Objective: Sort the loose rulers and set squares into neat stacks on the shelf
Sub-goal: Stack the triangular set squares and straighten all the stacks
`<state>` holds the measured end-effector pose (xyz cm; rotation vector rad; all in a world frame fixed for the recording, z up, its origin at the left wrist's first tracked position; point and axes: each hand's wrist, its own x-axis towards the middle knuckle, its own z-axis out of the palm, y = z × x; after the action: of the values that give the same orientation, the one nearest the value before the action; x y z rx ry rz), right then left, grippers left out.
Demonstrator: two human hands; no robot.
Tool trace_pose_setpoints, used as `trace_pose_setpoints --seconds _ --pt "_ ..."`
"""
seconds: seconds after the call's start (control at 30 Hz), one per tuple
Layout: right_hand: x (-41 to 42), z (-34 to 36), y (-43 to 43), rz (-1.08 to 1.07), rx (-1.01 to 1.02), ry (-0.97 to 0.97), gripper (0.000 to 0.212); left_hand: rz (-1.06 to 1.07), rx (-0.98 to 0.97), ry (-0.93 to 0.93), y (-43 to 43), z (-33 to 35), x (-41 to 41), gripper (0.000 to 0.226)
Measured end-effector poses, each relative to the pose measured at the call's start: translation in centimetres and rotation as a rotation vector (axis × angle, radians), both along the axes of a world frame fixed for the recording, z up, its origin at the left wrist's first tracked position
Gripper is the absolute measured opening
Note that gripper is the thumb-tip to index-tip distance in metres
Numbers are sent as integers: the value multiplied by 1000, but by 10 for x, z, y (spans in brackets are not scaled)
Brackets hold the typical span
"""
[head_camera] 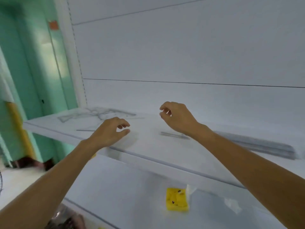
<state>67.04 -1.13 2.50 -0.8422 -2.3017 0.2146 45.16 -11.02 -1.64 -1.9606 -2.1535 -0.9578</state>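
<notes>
Clear set squares [92, 114] lay tangled at left centre of the frame on the white shelf [145, 139]. A neat stack of rulers [257, 144] sat toward the right edge. One loose ruler [175, 135] was partly hidden by the right wrist. The left hand [112, 131] and right hand [178, 118] were over the shelf, fingers loosely curled, holding nothing. At lower centre a yellow packet [177, 201] bore a cartoon face (the orange label [53, 24] at upper left was too blurred to read).

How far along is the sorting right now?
Done: a ruler stack lies on the shelf at right. In hand: nothing; left hand and right hand hover empty. Left: the jumbled set squares at back left and a loose ruler mid-shelf.
</notes>
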Motion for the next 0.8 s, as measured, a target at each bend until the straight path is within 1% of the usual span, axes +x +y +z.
trace_pose_setpoints --seconds 0.13,0.23,0.37,0.53,0.63,0.7,0.8 --pt "-85 -18 -9 37 -36 -176 33 75 -9 26 -44 2 -81 19" --pt "-130 -26 -4 3 -154 -142 32 119 -25 50 -72 0 -143 20" --pt "-181 -44 -4 -24 -194 -143 32 157 -28 27 -89 -8 -204 20" --pt "-230 -49 -4 -11 -192 -149 33 93 -53 6 -78 -23 -240 22" --pt "-247 -48 10 -29 -185 -135 32 67 6 -66 -61 -28 -257 20" --pt "-253 -49 24 -50 -176 -163 32 52 21 -105 -46 -31 -268 18" --pt "-262 -50 50 -77 -163 -187 31 39 10 -78 -17 -33 -284 18"
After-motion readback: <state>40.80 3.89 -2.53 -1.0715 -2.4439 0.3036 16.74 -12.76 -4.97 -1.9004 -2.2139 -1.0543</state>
